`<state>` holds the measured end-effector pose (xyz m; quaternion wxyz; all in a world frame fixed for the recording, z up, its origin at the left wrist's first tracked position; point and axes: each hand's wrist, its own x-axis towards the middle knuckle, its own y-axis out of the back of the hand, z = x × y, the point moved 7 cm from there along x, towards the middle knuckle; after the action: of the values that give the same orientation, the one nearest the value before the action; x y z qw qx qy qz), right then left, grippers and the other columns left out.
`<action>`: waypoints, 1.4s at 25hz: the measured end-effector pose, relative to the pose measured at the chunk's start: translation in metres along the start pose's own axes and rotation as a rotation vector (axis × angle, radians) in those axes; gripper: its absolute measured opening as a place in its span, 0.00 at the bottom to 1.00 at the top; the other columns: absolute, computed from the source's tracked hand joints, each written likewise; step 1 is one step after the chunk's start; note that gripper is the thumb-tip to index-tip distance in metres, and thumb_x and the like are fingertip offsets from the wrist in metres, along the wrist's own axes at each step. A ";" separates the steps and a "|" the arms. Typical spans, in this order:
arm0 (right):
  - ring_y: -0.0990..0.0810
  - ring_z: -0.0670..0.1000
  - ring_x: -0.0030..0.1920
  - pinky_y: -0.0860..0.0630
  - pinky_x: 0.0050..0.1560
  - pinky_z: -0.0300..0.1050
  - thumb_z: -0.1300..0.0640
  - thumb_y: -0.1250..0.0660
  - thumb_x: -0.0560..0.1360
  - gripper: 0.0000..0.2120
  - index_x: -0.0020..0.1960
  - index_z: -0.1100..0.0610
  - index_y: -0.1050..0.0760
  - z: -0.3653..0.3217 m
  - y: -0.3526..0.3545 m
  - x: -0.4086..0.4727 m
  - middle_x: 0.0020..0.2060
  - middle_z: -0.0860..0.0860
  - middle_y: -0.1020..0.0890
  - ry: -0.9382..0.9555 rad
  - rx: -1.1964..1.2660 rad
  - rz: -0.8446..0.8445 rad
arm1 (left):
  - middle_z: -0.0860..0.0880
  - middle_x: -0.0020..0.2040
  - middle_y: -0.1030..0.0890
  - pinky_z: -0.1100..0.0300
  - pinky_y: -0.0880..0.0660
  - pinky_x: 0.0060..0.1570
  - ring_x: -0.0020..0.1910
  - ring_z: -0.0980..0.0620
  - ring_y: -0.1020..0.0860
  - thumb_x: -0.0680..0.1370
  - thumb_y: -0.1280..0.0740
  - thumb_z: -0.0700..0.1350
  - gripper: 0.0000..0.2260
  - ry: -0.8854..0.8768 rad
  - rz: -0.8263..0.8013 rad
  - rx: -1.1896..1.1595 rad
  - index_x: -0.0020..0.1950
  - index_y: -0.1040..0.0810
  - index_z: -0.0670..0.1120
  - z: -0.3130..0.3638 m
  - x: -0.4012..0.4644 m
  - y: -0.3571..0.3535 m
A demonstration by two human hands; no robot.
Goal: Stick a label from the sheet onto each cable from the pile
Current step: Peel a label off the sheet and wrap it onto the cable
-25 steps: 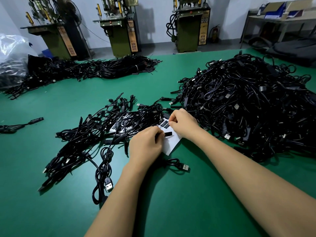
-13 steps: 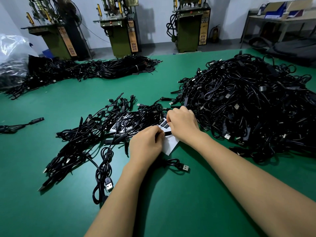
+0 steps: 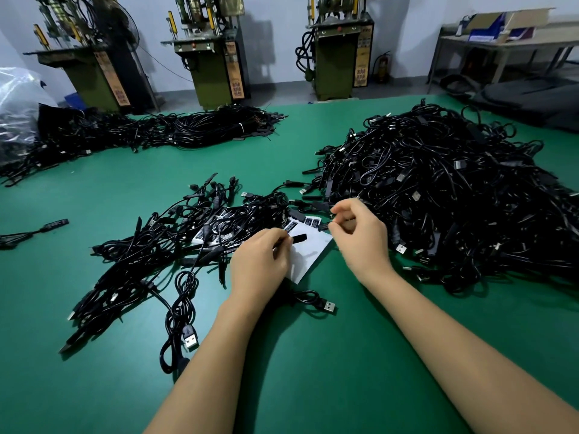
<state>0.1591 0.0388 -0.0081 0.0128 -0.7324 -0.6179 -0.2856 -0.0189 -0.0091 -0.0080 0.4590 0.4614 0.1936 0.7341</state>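
The label sheet (image 3: 308, 255) lay flat on the green surface (image 3: 313, 371), between the two hands. The right hand (image 3: 360, 236) hovered just above the sheet's far corner, thumb and forefinger pinching what looked like a small black label (image 3: 323, 227), though it was too small to be sure. The left hand (image 3: 258, 264) gripped a cable's black connector (image 3: 299, 238) over the sheet, fingers curled round it; that cable's USB plug (image 3: 327, 306) trailed on the surface near the left wrist. Labelled cables (image 3: 175, 245) spread to the left, the large unlabelled pile (image 3: 438, 195) to the right. Green machines (image 3: 216, 57) stood beyond the surface.
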 end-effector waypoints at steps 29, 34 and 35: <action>0.23 0.39 0.35 0.29 0.36 0.29 0.65 0.29 0.72 0.10 0.45 0.52 0.24 0.020 0.020 -0.031 0.34 0.45 0.20 -0.277 0.442 0.008 | 0.42 0.38 0.17 0.63 0.25 0.30 0.29 0.54 0.20 0.78 0.36 0.32 0.04 0.492 -0.294 -0.849 0.49 0.23 0.39 0.015 -0.018 -0.039; 0.23 0.39 0.36 0.29 0.37 0.29 0.63 0.28 0.72 0.07 0.45 0.53 0.24 0.019 0.018 -0.032 0.37 0.48 0.20 -0.290 0.446 -0.010 | 0.41 0.39 0.16 0.63 0.24 0.31 0.30 0.52 0.19 0.77 0.33 0.33 0.04 0.598 -0.262 -0.997 0.45 0.25 0.41 0.013 -0.020 -0.042; 0.23 0.39 0.36 0.28 0.38 0.29 0.63 0.28 0.72 0.07 0.44 0.54 0.24 0.019 0.017 -0.031 0.37 0.48 0.20 -0.290 0.445 -0.008 | 0.39 0.40 0.16 0.64 0.24 0.30 0.30 0.53 0.19 0.77 0.33 0.33 0.04 0.608 -0.258 -1.016 0.46 0.25 0.41 0.013 -0.020 -0.042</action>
<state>0.1801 0.0138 -0.0320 0.0840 -0.7424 -0.6637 -0.0349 0.0160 -0.0067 -0.0415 0.6313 -0.0728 -0.0043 0.7721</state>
